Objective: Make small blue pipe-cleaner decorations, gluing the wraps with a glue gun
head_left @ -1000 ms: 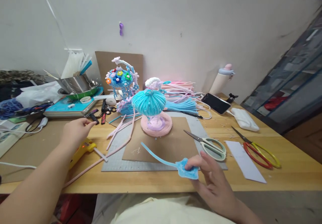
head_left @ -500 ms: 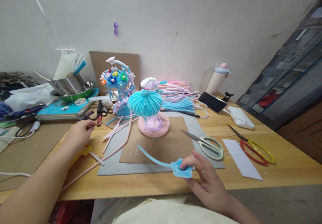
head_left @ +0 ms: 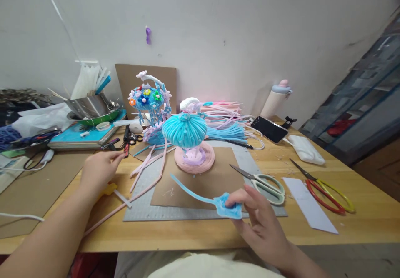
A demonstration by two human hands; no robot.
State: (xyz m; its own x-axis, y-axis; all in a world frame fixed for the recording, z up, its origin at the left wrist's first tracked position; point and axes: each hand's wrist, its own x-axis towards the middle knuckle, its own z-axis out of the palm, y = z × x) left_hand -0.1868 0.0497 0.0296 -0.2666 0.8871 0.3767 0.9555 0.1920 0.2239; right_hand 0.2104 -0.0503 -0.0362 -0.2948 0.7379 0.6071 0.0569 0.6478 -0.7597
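Note:
My right hand [head_left: 261, 219] pinches a light-blue star-like pipe-cleaner shape [head_left: 226, 206] between thumb and fingers. Its long tail reaches left over the cardboard sheet [head_left: 206, 186]. My left hand [head_left: 101, 167] hovers at the left with thumb and fingertips pressed together; whatever they hold, if anything, cannot be made out. Just beyond those fingertips lies a small red-and-black tool [head_left: 126, 146]. Under the left wrist, partly covered, is a yellow glue gun [head_left: 108, 189] with a pale stick. Between my hands stands a turquoise pipe-cleaner lampshade shape [head_left: 185, 130] over a round pink base [head_left: 206, 165].
Green-handled scissors [head_left: 268, 188], a white paper strip [head_left: 309, 205] and red-yellow scissors [head_left: 328, 190] lie at the right. Behind are a flower-covered lamp model [head_left: 148, 98], bundled blue pipe cleaners [head_left: 226, 133], a phone [head_left: 269, 129] and a bottle [head_left: 276, 98]. A metal bowl [head_left: 89, 105] stands back left.
My left hand has shifted slightly right and its fingers now point further toward the small red-and-black tool. My right hand still holds the blue shape. The camera view has turned slightly left.

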